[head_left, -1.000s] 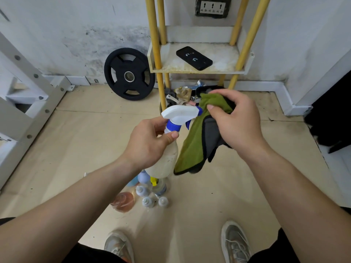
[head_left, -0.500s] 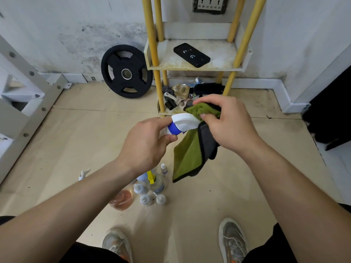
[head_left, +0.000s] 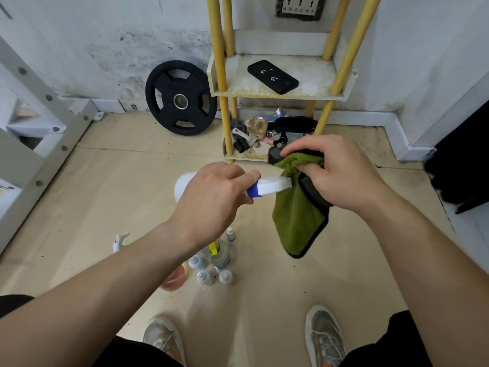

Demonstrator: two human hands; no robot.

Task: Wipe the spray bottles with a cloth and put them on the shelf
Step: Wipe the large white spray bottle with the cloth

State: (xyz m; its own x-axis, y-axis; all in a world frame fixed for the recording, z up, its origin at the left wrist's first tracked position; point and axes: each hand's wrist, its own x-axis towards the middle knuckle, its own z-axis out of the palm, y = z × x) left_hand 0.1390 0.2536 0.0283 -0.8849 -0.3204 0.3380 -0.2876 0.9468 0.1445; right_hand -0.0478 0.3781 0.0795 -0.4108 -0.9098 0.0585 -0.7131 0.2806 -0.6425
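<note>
left hand (head_left: 211, 200) around sideways spray bottle (head_left: 272, 185), perhaps white-bodied

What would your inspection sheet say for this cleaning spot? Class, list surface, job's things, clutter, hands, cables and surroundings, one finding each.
Surface: pale floor, scuffed; shelf stained.
Job's things: spray bottle held sideways; green cloth at its nozzle end.
Clutter: small bottles on the floor; phone on the shelf; mixed items on its lower board.
Hands: left hand grips the bottle; right hand pinches the cloth.
Cables: nothing seen.
Surroundings: weight plate propped upright beside the shelf; wall socket above it.
</note>
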